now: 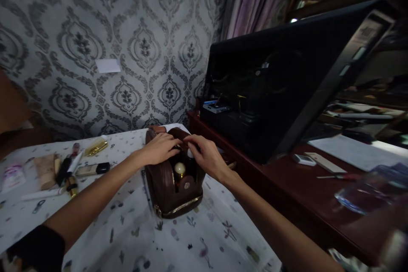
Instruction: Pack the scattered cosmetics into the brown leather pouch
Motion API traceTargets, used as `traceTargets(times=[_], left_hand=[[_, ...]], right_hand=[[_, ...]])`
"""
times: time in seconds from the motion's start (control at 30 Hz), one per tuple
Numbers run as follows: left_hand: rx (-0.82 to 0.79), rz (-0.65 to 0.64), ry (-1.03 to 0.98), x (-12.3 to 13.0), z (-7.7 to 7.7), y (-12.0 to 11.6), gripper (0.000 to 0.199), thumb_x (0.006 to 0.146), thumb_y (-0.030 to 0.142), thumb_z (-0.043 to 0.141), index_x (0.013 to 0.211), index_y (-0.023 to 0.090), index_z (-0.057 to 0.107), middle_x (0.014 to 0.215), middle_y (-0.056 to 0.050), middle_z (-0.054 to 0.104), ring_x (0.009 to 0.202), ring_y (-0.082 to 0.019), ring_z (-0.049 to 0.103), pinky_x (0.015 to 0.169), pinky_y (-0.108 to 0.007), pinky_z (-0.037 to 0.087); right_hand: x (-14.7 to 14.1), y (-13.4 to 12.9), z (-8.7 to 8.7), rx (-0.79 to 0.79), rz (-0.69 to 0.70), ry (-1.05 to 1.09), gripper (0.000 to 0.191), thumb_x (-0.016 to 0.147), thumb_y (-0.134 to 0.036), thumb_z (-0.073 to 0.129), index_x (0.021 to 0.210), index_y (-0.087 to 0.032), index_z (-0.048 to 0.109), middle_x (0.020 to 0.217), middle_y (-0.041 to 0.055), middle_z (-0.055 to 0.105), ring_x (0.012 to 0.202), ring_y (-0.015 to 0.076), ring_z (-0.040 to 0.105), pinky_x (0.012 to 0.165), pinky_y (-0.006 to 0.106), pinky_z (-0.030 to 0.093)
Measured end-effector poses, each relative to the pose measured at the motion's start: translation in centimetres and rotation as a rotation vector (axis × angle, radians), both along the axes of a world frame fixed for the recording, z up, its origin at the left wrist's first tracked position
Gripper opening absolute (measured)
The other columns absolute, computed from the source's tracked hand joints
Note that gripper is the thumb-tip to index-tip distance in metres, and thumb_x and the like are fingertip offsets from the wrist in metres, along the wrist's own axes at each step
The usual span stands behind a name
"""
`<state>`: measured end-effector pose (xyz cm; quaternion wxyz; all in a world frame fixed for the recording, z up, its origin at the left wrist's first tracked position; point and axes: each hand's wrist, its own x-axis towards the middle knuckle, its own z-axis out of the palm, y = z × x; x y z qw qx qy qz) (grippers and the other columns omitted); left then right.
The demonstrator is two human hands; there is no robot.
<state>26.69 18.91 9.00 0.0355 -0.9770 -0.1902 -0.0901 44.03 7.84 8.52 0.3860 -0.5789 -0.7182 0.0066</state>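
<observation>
A dark brown leather handbag [159,187] with a gold zipper stands unzipped on the patterned white cloth. Inside it shows a gold container with a pale round top [180,169]. My left hand [161,148] lies over the bag's left rim, its fingers across the leather and the thumb at the opening. At the right side of the opening is my right hand [205,155], fingers curled in; a small whitish thing [190,153] shows beneath them, mostly hidden. The rest of the bag's inside is dark.
Left of the bag lie a foundation bottle [91,169] with a black cap, a beige tube [45,172], a gold item [97,147] and several other cosmetics. To the right, a large black case [255,85] stands on a dark red desk [280,191], with a clear container [360,191] nearer me.
</observation>
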Motion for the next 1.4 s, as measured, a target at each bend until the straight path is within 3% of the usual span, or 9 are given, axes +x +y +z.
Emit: traceTargets(times=[0.2,0.43,0.7,0.83,0.93,1.1,1.23,1.3,1.4], left_hand=[[-0.073,0.019,-0.102,-0.4,0.0,-0.4,0.038,0.105,0.038,0.033,0.129,0.020,0.057,0.132,-0.008,0.061,0.126,-0.019,0.053,0.112,-0.037,0.034],[-0.091,0.172,-0.395,-3.7,-2.0,-1.1,0.043,0.105,0.036,0.033,0.143,0.018,0.043,0.155,-0.010,0.042,0.149,-0.015,0.028,0.121,-0.036,0.025],[0.016,0.624,-0.202,-14.4,-7.6,1.2,0.051,0.103,0.042,0.038,0.145,0.013,0.040,0.160,-0.017,0.033,0.152,-0.025,0.020,0.122,-0.048,0.020],[0.067,0.906,-0.130,-20.6,-9.9,2.7,0.055,0.101,0.044,0.040,0.148,0.016,0.039,0.161,-0.017,0.030,0.152,-0.029,0.020,0.122,-0.054,0.016],[0.024,1.021,-0.116,-24.8,-10.9,2.8,0.060,0.101,0.047,0.036,0.152,0.017,0.033,0.160,-0.018,0.031,0.151,-0.031,0.022,0.119,-0.060,0.017],[-0.119,1.194,-0.030,-31.8,-11.7,1.4,0.067,0.100,0.054,0.029,0.157,0.019,0.023,0.163,-0.017,0.023,0.150,-0.036,0.022,0.110,-0.073,0.022],[-0.112,1.222,0.102,-36.7,-11.0,0.2,0.056,0.100,0.052,0.030,0.150,0.028,0.040,0.165,-0.008,0.020,0.151,-0.039,0.015,0.108,-0.076,0.021],[-0.091,1.237,0.100,-37.8,-10.4,-0.1,0.050,0.101,0.046,0.030,0.142,0.028,0.050,0.164,-0.008,0.025,0.150,-0.041,0.017,0.106,-0.076,0.025],[-0.008,1.206,0.049,-37.1,-9.9,0.0,0.048,0.102,0.039,0.028,0.140,0.023,0.053,0.159,-0.012,0.036,0.149,-0.038,0.021,0.106,-0.072,0.030]], right_hand=[[0.1,-0.4,-0.9,0.072,0.022,0.087,0.027,0.094,-0.026,0.046,0.111,-0.020,0.067,0.117,0.0112,0.071,0.112,0.0251,0.066,0.098,0.042,0.050],[-1.1,-1.2,-1.1,0.097,0.031,0.071,0.029,0.094,-0.035,0.047,0.111,-0.022,0.067,0.124,0.0124,0.069,0.118,0.0285,0.064,0.099,0.046,0.052],[-1.5,-1.8,-1.9,0.123,0.038,0.007,0.028,0.095,-0.038,0.049,0.112,-0.023,0.066,0.124,0.0120,0.069,0.117,0.0293,0.065,0.099,0.046,0.053],[-2.1,-2.3,-2.1,0.227,0.024,-0.032,0.026,0.097,-0.037,0.049,0.110,-0.022,0.066,0.124,0.0116,0.068,0.116,0.0281,0.065,0.096,0.043,0.055],[-3.1,-3.0,-1.9,0.332,0.038,-0.055,0.023,0.098,-0.034,0.049,0.110,-0.022,0.065,0.124,0.0111,0.067,0.116,0.0265,0.065,0.097,0.041,0.054],[-5.1,-4.2,-1.7,0.409,0.120,-0.111,0.019,0.099,-0.025,0.050,0.113,-0.022,0.062,0.123,0.0113,0.066,0.119,0.0259,0.062,0.100,0.043,0.052],[-6.5,-4.9,-1.9,0.413,0.182,-0.138,0.019,0.098,-0.020,0.051,0.113,-0.022,0.062,0.124,0.0120,0.064,0.120,0.0263,0.060,0.100,0.044,0.052],[-7.5,-5.2,-2.0,0.409,0.216,-0.129,0.019,0.097,-0.017,0.051,0.112,-0.022,0.062,0.123,0.0124,0.065,0.119,0.0257,0.061,0.099,0.044,0.053],[-9.5,-5.6,-2.7,0.422,0.297,-0.101,0.021,0.095,-0.012,0.053,0.113,-0.021,0.061,0.121,0.0128,0.066,0.118,0.0251,0.061,0.098,0.043,0.054]])
